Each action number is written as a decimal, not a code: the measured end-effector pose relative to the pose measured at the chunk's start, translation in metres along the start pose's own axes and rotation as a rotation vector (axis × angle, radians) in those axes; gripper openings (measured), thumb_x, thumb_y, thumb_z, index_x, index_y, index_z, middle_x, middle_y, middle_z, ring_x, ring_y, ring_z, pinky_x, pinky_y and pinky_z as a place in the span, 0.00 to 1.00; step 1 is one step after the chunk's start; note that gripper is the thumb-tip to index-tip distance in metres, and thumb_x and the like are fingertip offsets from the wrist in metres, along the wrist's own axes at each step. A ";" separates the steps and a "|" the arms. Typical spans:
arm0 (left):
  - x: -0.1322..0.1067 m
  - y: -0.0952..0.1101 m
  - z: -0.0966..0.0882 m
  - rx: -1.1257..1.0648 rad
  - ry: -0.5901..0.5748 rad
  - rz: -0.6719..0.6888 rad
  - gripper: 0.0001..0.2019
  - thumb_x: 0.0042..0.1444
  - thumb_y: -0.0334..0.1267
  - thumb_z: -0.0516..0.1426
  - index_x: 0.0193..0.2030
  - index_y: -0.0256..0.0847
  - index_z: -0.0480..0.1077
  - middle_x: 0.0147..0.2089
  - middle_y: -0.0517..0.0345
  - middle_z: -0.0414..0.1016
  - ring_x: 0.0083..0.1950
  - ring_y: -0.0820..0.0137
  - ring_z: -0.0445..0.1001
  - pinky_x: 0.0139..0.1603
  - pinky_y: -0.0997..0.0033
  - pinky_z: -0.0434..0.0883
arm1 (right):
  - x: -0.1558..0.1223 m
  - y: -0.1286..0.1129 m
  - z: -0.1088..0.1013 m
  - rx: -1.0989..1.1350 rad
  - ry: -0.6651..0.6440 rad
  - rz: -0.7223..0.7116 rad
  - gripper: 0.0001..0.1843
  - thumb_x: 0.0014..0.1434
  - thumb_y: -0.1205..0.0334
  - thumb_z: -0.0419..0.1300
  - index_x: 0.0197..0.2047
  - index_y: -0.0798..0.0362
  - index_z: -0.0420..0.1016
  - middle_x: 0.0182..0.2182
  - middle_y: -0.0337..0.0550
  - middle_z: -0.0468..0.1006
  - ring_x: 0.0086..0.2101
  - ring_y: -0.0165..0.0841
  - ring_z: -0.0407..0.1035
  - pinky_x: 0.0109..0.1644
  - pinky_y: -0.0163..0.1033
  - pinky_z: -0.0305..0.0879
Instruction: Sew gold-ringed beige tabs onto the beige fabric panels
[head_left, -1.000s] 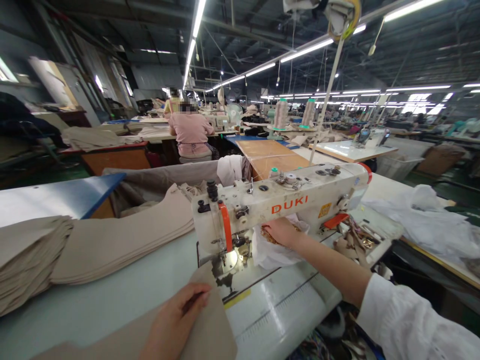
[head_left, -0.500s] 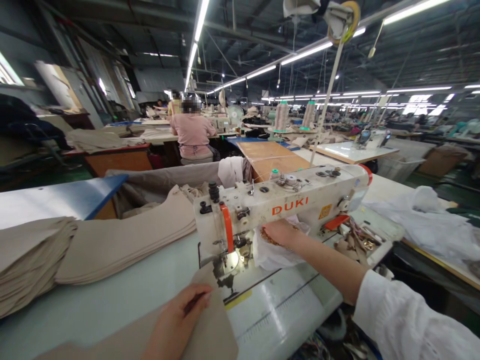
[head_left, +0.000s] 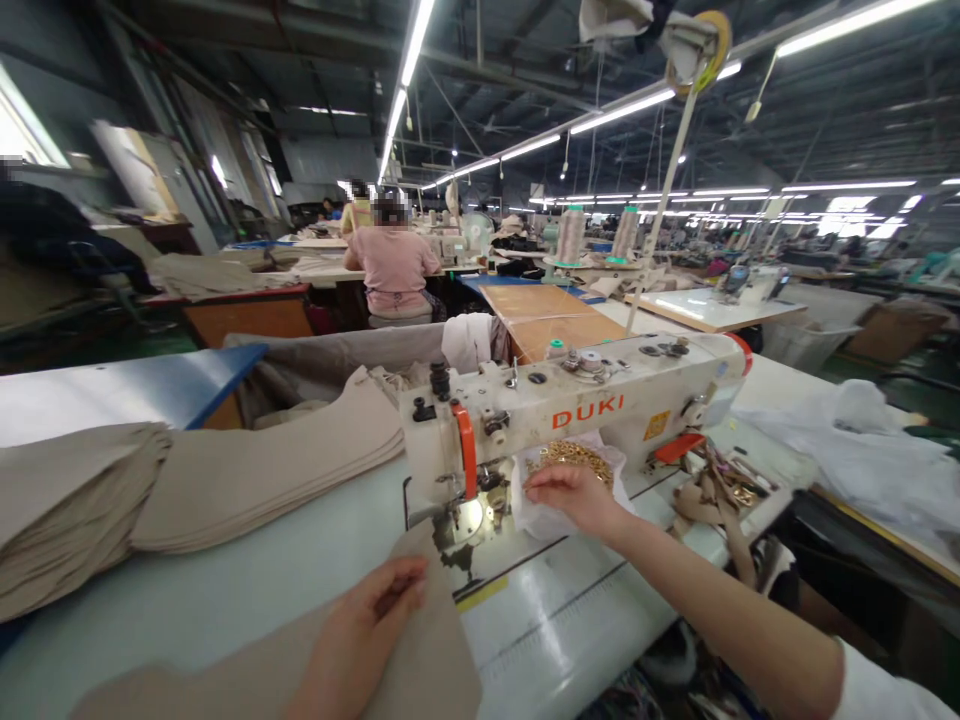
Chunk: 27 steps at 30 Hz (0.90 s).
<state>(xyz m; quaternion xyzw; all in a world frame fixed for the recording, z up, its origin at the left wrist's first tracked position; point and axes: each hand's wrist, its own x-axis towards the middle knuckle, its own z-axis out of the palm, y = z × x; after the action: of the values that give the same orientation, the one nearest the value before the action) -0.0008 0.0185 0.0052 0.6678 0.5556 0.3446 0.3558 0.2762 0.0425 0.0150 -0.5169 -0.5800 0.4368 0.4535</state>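
My left hand [head_left: 375, 620] is closed at a beige fabric piece [head_left: 442, 650], its fingers curled and thumb close to them; the exact grip is partly hidden. The piece lies on the machine bed, its pointed tip near the needle area. My right hand [head_left: 574, 495] is over an open white plastic bag [head_left: 532, 515] of small gold-coloured metal pieces [head_left: 577, 457]. Thumb and fingertips are pinched together there, and whatever is between them is too small to make out. Right behind the bag stands the white sewing machine [head_left: 517, 410] with its lamp lit.
Stacks of cut beige fabric [head_left: 277, 480] lie left on the table. A tray of scraps [head_left: 720, 490] sits right of the machine, with white plastic [head_left: 847, 430] beyond. A person in a pink top [head_left: 394, 260] sits ahead, facing away. A thread stand pole [head_left: 664, 200] rises behind the machine.
My right hand has drawn back out of the bag toward me, uncovering the gold-coloured pieces. My left hand and its fabric have stayed nearly in place. The view has shifted slightly.
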 end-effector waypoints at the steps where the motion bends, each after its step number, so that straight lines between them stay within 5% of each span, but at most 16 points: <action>1: -0.002 0.000 0.002 -0.026 0.024 -0.012 0.12 0.45 0.45 0.58 0.34 0.42 0.76 0.33 0.57 0.81 0.34 0.63 0.79 0.39 0.66 0.76 | -0.008 0.001 0.009 0.044 -0.021 0.012 0.16 0.47 0.49 0.65 0.32 0.55 0.79 0.29 0.43 0.79 0.31 0.34 0.73 0.40 0.41 0.69; 8: -0.020 -0.001 0.009 0.016 0.072 0.104 0.09 0.53 0.40 0.54 0.33 0.42 0.74 0.31 0.58 0.79 0.33 0.68 0.77 0.39 0.68 0.75 | -0.038 0.012 0.092 0.269 -0.065 0.138 0.18 0.44 0.46 0.67 0.31 0.52 0.79 0.27 0.41 0.79 0.32 0.36 0.73 0.40 0.42 0.69; 11: -0.025 0.001 0.008 0.033 0.069 0.164 0.07 0.54 0.39 0.54 0.32 0.42 0.73 0.30 0.59 0.78 0.32 0.70 0.76 0.37 0.71 0.74 | -0.037 0.013 0.112 0.298 -0.070 0.163 0.18 0.43 0.46 0.66 0.32 0.51 0.79 0.28 0.42 0.79 0.33 0.38 0.73 0.41 0.43 0.69; 22: -0.023 0.003 0.007 0.005 0.086 0.142 0.05 0.54 0.37 0.53 0.31 0.41 0.70 0.29 0.60 0.76 0.31 0.69 0.76 0.35 0.71 0.73 | -0.043 0.007 0.119 0.299 0.008 0.137 0.15 0.46 0.49 0.65 0.31 0.52 0.77 0.28 0.42 0.79 0.30 0.36 0.72 0.37 0.40 0.67; 27: -0.024 0.005 0.007 0.036 0.076 0.166 0.06 0.53 0.36 0.53 0.29 0.41 0.70 0.28 0.60 0.74 0.30 0.70 0.75 0.34 0.72 0.71 | -0.046 0.002 0.120 0.122 0.054 -0.012 0.07 0.52 0.58 0.59 0.32 0.52 0.75 0.28 0.41 0.78 0.29 0.33 0.71 0.33 0.36 0.66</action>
<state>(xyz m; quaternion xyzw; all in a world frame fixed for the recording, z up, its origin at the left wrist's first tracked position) 0.0038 -0.0069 0.0042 0.7044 0.5176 0.3877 0.2926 0.1619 -0.0076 -0.0156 -0.4965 -0.5428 0.4545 0.5024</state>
